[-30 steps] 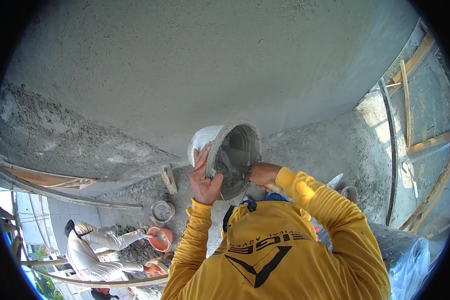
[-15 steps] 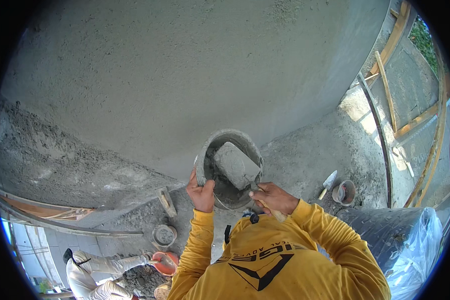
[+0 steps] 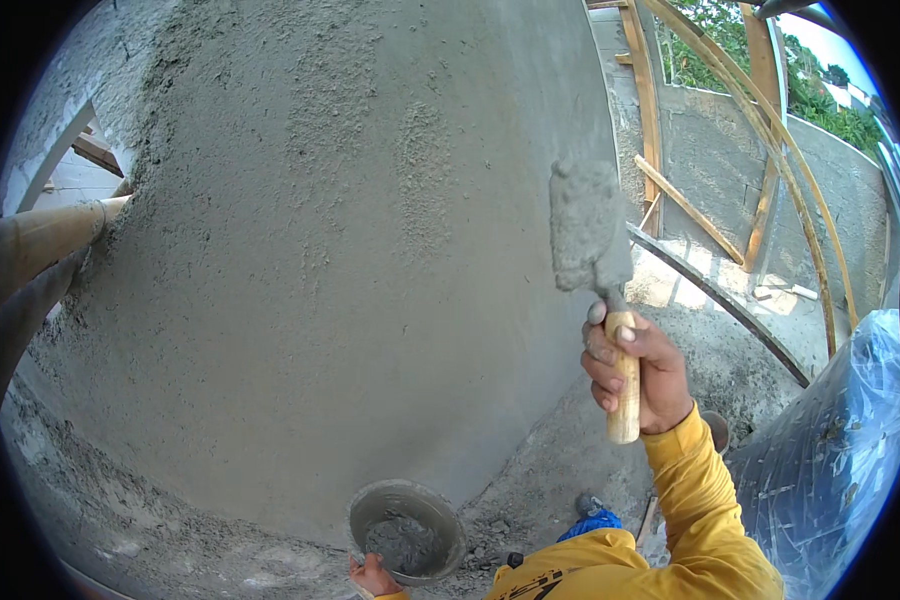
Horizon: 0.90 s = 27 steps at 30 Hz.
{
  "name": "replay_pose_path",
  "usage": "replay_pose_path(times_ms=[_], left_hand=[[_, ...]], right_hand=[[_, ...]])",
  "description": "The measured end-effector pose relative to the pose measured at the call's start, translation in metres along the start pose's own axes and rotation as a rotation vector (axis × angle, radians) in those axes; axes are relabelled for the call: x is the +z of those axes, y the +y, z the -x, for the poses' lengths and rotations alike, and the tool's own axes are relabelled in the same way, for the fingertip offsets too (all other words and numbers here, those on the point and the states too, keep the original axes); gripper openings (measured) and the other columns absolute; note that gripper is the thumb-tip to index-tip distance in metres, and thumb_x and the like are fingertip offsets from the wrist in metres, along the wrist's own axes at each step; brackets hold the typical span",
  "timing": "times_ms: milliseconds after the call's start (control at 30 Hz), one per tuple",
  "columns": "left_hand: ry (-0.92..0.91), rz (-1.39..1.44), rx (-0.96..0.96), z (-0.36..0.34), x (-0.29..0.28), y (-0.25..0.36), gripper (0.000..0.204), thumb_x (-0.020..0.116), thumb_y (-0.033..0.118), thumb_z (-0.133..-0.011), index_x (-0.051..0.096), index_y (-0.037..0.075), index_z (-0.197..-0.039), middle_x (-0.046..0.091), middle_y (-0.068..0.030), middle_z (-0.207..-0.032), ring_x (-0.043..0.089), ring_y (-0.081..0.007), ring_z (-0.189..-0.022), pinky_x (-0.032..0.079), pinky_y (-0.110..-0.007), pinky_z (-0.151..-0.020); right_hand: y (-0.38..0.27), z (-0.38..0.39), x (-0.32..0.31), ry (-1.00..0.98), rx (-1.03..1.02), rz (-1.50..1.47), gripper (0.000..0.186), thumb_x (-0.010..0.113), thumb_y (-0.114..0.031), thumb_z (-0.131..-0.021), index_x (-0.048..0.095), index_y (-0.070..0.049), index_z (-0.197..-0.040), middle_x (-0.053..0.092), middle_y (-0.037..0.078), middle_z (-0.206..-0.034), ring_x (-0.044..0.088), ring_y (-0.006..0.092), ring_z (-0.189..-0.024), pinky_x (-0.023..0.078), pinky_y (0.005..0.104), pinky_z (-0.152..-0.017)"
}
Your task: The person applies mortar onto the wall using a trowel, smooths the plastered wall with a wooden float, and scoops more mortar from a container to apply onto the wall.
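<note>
Raised at the right, my right hand [image 3: 645, 375] is wrapped round the wooden handle of a trowel [image 3: 624, 385]. The trowel points upward, its blade coated with wet grey mortar [image 3: 584, 222], in front of the plastered wall [image 3: 370, 300]. Low down, my left hand [image 3: 373, 575] grips the rim of a round bucket [image 3: 450, 520] at its near left side; only part of that hand shows. Grey mortar [image 3: 400, 542] lies inside the bucket.
At the right stands a large dark roll [image 3: 810, 470] wrapped in clear plastic. Wooden boards [image 3: 690, 210] and a long dark bar [image 3: 720, 300] lean beyond it. Thick round poles [image 3: 50, 240] reach the wall at the left. Mortar crumbs [image 3: 490, 530] lie on the floor beside the bucket.
My right hand has lifted the trowel out of the bucket, up and to the right, with mortar on its blade. The view has tilted up; my left hand stays on the bucket rim.
</note>
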<state>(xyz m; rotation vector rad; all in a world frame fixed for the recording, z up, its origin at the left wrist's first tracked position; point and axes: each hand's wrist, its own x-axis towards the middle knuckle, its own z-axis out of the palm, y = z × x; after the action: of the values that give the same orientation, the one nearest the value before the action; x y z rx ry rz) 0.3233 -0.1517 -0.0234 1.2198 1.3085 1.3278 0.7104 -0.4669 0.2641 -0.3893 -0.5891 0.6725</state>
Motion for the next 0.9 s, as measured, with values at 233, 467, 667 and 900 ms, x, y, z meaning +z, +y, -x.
replay_pose_path(times_ms=[233,467,667,900], left_hand=[[0.223,-0.001,0.038,0.031,-0.002,0.029,0.047,0.075,0.022,-0.074,0.056,-0.006,-0.106,0.059,-0.0214,-0.121,0.056,-0.0257,-0.093,0.046,-0.038,-0.082],[0.267,-0.155,-0.115,0.057,0.003,0.011,0.069,0.078,0.03,-0.08,0.05,-0.004,-0.133,0.06,-0.0202,-0.12,0.057,-0.0294,-0.103,0.048,-0.045,-0.092],[0.25,0.14,0.023,0.091,0.051,0.05,0.035,0.067,0.014,-0.071,0.053,-0.008,-0.096,0.06,-0.0082,-0.084,0.048,-0.0142,-0.062,0.04,-0.026,-0.063],[-0.091,-0.129,0.116,0.111,0.104,0.081,0.043,0.055,0.004,-0.075,0.063,-0.008,-0.116,0.068,-0.008,-0.098,0.061,-0.0156,-0.087,0.049,-0.027,-0.081]], right_hand=[[-0.177,-0.082,0.007,0.865,-1.401,1.326,0.031,0.063,-0.017,-0.094,0.054,0.003,-0.116,0.059,0.01,-0.086,0.059,0.0154,-0.062,0.048,0.0272,-0.056],[-0.153,-0.262,-0.069,0.895,-1.264,1.44,0.029,0.059,-0.014,-0.09,0.045,0.002,-0.109,0.063,0.023,-0.092,0.064,0.0409,-0.079,0.051,0.0478,-0.073],[0.094,-0.14,-0.135,-0.809,0.18,1.625,0.019,0.057,-0.014,-0.084,0.046,-0.004,-0.095,0.064,0.019,-0.085,0.063,0.0429,-0.083,0.049,0.052,-0.071],[0.162,-0.05,-0.135,-1.183,0.549,1.771,0.031,0.057,-0.014,-0.085,0.057,0.001,-0.113,0.07,0.018,-0.092,0.069,0.0388,-0.083,0.054,0.047,-0.074]])
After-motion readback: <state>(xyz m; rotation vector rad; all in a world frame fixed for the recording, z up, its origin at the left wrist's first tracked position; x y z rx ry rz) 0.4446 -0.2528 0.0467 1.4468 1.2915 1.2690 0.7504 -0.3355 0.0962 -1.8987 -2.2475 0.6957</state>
